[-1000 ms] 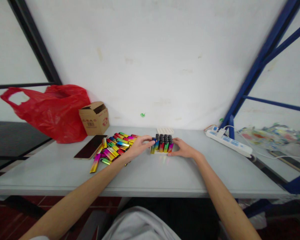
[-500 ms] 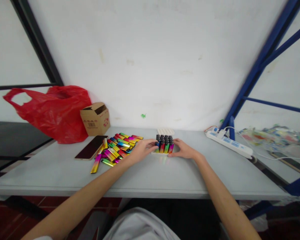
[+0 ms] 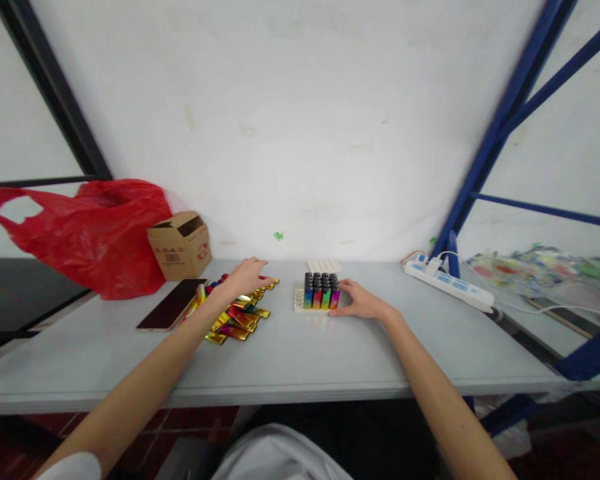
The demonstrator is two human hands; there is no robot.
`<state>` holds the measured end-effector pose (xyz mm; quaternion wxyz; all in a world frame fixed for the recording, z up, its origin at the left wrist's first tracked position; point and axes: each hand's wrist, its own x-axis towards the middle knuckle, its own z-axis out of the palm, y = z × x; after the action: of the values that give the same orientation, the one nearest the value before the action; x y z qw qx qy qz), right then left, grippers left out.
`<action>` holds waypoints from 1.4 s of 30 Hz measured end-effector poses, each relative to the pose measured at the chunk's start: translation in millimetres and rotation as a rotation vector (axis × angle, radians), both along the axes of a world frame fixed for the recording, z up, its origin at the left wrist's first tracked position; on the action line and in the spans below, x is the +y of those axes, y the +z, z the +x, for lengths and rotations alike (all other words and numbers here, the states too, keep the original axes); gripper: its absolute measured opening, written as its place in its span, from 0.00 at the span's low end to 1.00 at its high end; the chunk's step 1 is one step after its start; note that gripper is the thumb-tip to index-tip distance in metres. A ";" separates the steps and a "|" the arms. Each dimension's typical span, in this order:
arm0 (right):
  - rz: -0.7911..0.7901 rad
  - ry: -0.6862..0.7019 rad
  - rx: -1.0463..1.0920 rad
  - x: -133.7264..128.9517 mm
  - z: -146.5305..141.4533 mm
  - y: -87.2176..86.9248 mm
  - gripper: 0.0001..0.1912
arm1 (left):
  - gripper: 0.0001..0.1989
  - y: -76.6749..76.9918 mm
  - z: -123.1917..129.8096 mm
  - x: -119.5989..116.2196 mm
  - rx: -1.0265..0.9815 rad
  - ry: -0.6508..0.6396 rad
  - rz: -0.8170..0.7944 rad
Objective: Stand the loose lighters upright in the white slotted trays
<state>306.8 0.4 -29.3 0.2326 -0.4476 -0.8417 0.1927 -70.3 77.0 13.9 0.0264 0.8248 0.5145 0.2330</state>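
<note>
Upright in a white holed tray (image 3: 299, 307) stand several lighters (image 3: 322, 297) with black tops and shiny multicoloured bodies. A strip of bare holes shows at the tray's left end. My right hand (image 3: 361, 301) grips the right end of the tray, thumb at the front corner and fingers round the far side. To the left, my left hand (image 3: 247, 276) reaches over a loose pile of shiny, gold-ended lighters (image 3: 240, 323). Its fingers are apart, and nothing shows between them. Hand and forearm hide part of the pile.
A second white holed tray (image 3: 325, 265) lies near the wall. On the left are a dark phone (image 3: 173, 305), a cardboard box (image 3: 181, 247) and a red plastic bag (image 3: 95, 240). A white power strip (image 3: 450, 285) lies right, beside a blue metal frame (image 3: 485, 160).
My left hand has left the tray and moved left over the pile. The tray's left end has come into sight. My right hand stays at the tray; the view has shifted slightly.
</note>
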 end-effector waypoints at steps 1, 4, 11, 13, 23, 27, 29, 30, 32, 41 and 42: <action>0.003 0.001 -0.001 0.3 0.2 -0.3 0.46 | 0.30 -2.0 -2.2 3.4 0.031 -0.001 -0.026; 0.008 0.011 -0.001 0.8 1.0 -0.9 0.47 | 0.26 -8.9 -0.1 3.6 0.093 -0.019 -0.100; 0.041 -0.044 -0.018 0.7 -7.5 -7.8 0.50 | 0.09 -18.1 17.0 -5.0 0.082 -0.082 -0.045; 0.076 -0.086 -0.044 0.6 -12.6 -9.9 0.52 | 0.07 -17.3 20.0 -6.3 0.035 -0.096 -0.014; 0.113 -0.078 -0.018 0.7 -13.9 -6.5 0.48 | 0.22 11.7 29.9 -34.1 -0.652 -0.209 -0.187; 0.090 -0.065 0.013 -0.8 -10.5 -5.3 0.50 | 0.23 10.0 40.7 -46.5 -0.930 -0.242 -0.399; 0.073 -0.043 0.030 -3.3 -8.6 -4.4 0.49 | 0.25 5.5 48.0 -51.4 -1.064 -0.253 -0.474; 0.066 -0.033 0.038 -4.7 -7.7 -4.0 0.49 | 0.25 3.3 51.8 -53.9 -1.116 -0.266 -0.505; 0.047 -0.013 0.044 -7.6 -6.6 -3.2 0.49 | 0.26 -0.1 58.6 -59.3 -1.175 -0.320 -0.583; 0.005 0.010 0.033 -12.4 -8.2 1.0 0.51 | 0.27 -1.0 75.8 -82.6 -1.052 -0.293 -0.849; 0.008 0.014 0.035 -12.5 -8.1 1.3 0.50 | 0.28 -1.0 76.8 -82.9 -1.043 -0.251 -0.821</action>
<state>298.7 -12.0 -28.0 0.2475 -0.4372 -0.8415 0.1986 6.5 -5.9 12.8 0.6094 0.5812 0.3814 0.3813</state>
